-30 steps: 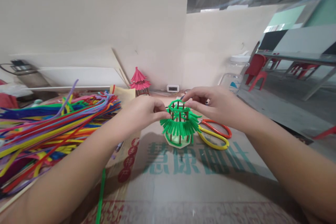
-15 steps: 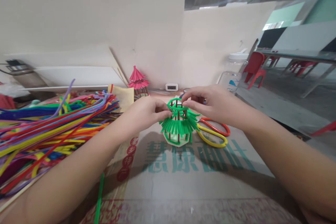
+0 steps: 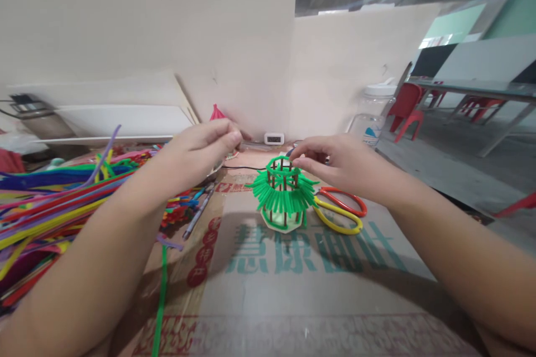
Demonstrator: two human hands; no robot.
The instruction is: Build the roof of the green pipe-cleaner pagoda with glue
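Observation:
A small green pipe-cleaner pavilion (image 3: pixel 282 195) with brown posts stands on a printed cardboard sheet (image 3: pixel 318 290). My right hand (image 3: pixel 335 164) pinches the green ring at its top. My left hand (image 3: pixel 201 148) is raised to the left of the model and clear of it, with fingertips pressed together. A thin dark strand (image 3: pixel 245 168) runs from below that hand to the model. Whether the fingers hold it I cannot make out.
A big pile of coloured pipe cleaners (image 3: pixel 50 201) fills the left side. Scissors with red and yellow handles (image 3: pixel 339 209) lie right of the model. A pen (image 3: pixel 199 212), a loose green pipe cleaner (image 3: pixel 160 295), a small clock (image 3: pixel 274 138) and a plastic jar (image 3: pixel 372 114) are nearby.
My left hand has let go of the pavilion's left side and risen up and to the left, now covering the pink model at the back. My right hand stays on the top ring.

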